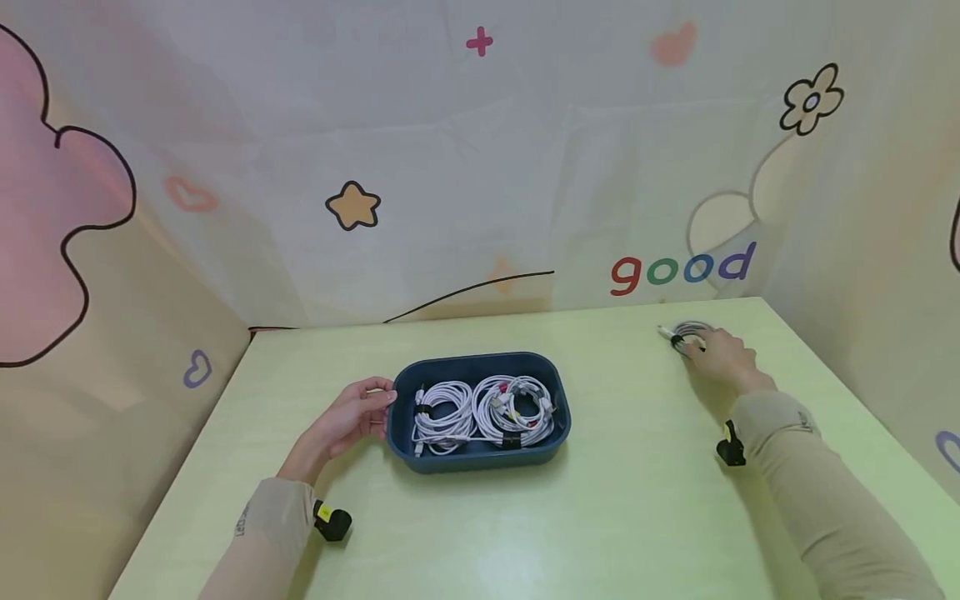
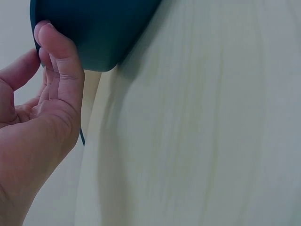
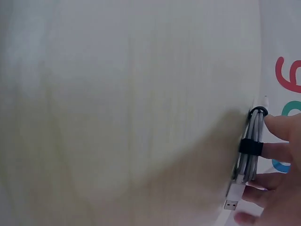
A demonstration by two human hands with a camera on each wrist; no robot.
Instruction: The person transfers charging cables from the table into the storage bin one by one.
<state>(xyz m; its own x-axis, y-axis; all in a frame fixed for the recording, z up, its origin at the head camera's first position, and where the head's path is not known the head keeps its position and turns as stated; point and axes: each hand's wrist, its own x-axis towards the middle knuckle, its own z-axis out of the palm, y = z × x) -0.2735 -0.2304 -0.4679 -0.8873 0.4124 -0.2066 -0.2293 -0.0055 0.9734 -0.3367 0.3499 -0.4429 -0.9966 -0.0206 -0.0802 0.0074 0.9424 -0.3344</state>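
Note:
A dark blue plastic box [image 1: 480, 462] with rounded corners stands near the middle of the table. Inside it lie two coiled white cables, the left coil [image 1: 422, 429] beside the right coil [image 1: 486, 417], each with a black strap. My left hand [image 1: 348, 423] grips the box's left rim between thumb and fingers; in the left wrist view the fingers lie against the box wall [image 2: 101, 40]. Far right, my right hand [image 1: 723, 358] holds a coiled grey cable [image 1: 693, 325] by its edge. The right wrist view shows its black strap [image 3: 251, 147] and a white USB plug [image 3: 235, 193].
The light wooden table [image 1: 480, 533] ends at a printed cloth backdrop [image 1: 480, 167] behind and at both sides. The right hand and grey cable are close to the table's back right corner. Both wrists carry small black cameras.

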